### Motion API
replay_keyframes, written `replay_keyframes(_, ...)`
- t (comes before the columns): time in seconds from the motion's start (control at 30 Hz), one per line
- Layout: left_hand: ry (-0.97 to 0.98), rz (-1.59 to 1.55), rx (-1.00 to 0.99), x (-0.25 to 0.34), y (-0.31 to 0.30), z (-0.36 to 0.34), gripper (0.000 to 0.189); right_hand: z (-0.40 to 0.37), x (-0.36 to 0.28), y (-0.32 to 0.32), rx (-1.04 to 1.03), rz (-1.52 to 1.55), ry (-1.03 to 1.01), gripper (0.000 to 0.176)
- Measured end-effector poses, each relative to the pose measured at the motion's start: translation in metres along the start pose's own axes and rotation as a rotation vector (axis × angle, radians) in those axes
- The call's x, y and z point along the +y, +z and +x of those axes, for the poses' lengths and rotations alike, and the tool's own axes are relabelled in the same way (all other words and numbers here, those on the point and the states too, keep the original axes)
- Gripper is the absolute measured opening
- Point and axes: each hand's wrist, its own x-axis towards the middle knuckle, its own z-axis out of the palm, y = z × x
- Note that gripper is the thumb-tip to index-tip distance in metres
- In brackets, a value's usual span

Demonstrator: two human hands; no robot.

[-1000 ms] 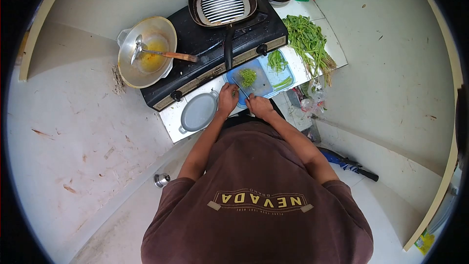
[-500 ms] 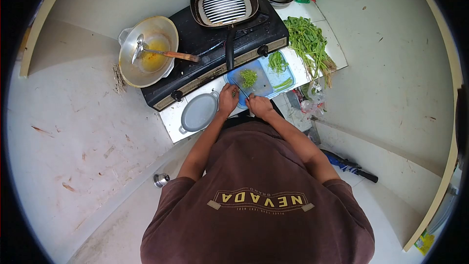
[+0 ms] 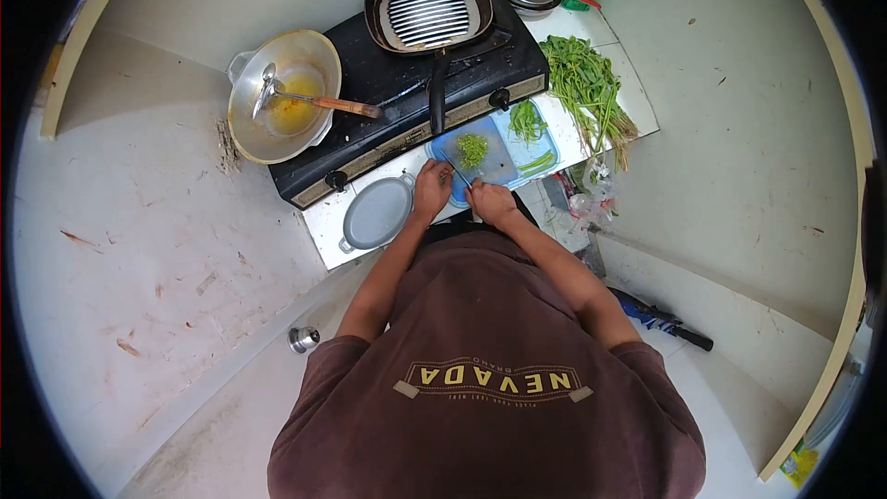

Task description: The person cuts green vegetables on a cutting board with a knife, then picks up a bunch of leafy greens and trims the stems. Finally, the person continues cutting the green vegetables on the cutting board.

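My right hand (image 3: 492, 203) is closed round the handle of a knife (image 3: 457, 168), whose thin blade slants up and left over the blue cutting board (image 3: 500, 167). By the board's left edge, my left hand (image 3: 432, 189) has its fingers curled in close to the blade; whatever they hold is too small to make out. A small heap of finely chopped greens (image 3: 472, 150) lies just beyond the blade. Farther right on the blue surface are some cut leaves (image 3: 527, 122) and a few green stalks (image 3: 537, 164).
A black stove (image 3: 370, 111) carries a wok (image 3: 242, 120) with a ladle (image 3: 319, 102) and a grill pan (image 3: 379, 23). Left of the board sits a grey oval dish (image 3: 377, 213). A leafy bunch (image 3: 584, 83) lies right, near a plastic bag (image 3: 596, 199).
The whole view has shifted very slightly. Both hands and the knife stay in nearly the same place on the board.
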Motion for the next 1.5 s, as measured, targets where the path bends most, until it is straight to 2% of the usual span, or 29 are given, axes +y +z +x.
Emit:
replay_keyframes(0.27, 0.003, 0.009, 0.029, 0.002, 0.000, -0.002, 0.009, 0.001, 0.001, 0.003, -0.004, 0.018, 0.040, 0.044)
replay_keyframes(0.87, -0.005, -0.002, 0.040, 0.001, 0.002, -0.002, 0.007, 0.005, 0.003, 0.005, 0.001, -0.003, -0.045, 0.044)
replay_keyframes(1.07, -0.012, 0.004, 0.041, 0.004, 0.001, -0.001, 0.008, -0.010, 0.001, -0.003, -0.068, 0.015, 0.016, 0.042)
replay_keyframes(1.27, 0.030, -0.018, 0.045, -0.001, 0.001, 0.000, 0.007, 0.011, -0.002, 0.006, 0.021, 0.016, -0.037, 0.042)
replay_keyframes(1.5, -0.035, -0.031, 0.050, 0.003, -0.003, -0.001, 0.006, -0.008, 0.002, -0.005, -0.051, 0.021, 0.049, 0.045)
